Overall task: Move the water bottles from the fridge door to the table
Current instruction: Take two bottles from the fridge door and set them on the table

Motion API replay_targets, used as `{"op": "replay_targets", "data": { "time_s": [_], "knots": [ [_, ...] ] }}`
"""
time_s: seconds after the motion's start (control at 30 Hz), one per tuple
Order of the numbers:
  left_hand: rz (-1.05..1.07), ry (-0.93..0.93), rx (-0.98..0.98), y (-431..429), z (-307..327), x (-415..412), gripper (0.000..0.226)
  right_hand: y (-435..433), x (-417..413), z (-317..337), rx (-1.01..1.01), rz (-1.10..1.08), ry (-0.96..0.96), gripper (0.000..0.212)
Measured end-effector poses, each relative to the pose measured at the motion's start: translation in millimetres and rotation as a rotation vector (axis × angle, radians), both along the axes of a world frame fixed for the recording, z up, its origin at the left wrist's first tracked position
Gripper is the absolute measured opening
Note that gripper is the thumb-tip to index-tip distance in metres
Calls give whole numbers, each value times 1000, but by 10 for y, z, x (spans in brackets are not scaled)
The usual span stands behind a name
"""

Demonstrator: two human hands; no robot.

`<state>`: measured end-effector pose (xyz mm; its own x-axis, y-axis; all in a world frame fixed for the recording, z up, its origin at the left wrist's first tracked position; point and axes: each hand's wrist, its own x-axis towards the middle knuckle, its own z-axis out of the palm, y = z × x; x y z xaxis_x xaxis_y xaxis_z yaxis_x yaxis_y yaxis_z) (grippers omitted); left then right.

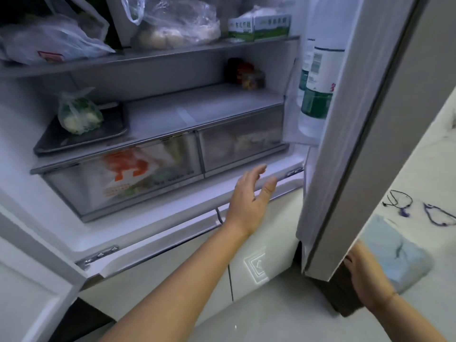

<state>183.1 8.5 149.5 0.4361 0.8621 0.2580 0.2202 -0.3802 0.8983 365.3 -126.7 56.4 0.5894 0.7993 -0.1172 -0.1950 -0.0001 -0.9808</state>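
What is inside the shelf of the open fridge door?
The door shelf holds two water bottles with green-and-white labels, standing upright. Their caps are out of frame, and the frosted shelf wall blurs their bottoms.

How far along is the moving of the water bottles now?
Done: the grey fridge door stands open, right hand at its lower edge. In hand: the empty left hand reaches up. Left: the clear green-labelled plastic water bottles remain in the door bin; none moved.

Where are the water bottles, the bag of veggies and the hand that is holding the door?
water bottles (318,77): head view, on the front bottle's white label.
bag of veggies (79,114): head view, middle of the bag.
right hand (365,275): head view, back of the hand.
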Motion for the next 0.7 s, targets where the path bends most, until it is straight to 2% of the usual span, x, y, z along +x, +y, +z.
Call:
{"op": "replay_targets", "data": {
  "time_s": [0.07, 0.17, 0.23, 0.3, 0.4, 0.57, 0.7],
  "knots": [
    [8, 39, 65, -57, 56, 112, 58, -216, 234, 229, 126, -143, -65, 32],
    [20, 61, 233, -69, 279, 354, 65, -517, 655, 509, 127, -237, -277, 54],
    [0, 71, 346, -45, 502, 556, 67, -641, 807, 676, 171, -294, -424, 55],
    [-47, 101, 446, -8, 731, 774, 67, -689, 868, 818, 241, -343, -533, 65],
    [-132, 218, 580, 70, 1019, 1102, 68, -688, 960, 982, 239, -389, -540, 80],
    [-249, 429, 726, 246, 1276, 1594, 68, -651, 1362, 1119, 117, -529, -562, 86],
    [-310, 488, 776, 450, 1335, 1842, 68, -563, 1807, 1115, 13, -636, -590, 91]
  ]
}}
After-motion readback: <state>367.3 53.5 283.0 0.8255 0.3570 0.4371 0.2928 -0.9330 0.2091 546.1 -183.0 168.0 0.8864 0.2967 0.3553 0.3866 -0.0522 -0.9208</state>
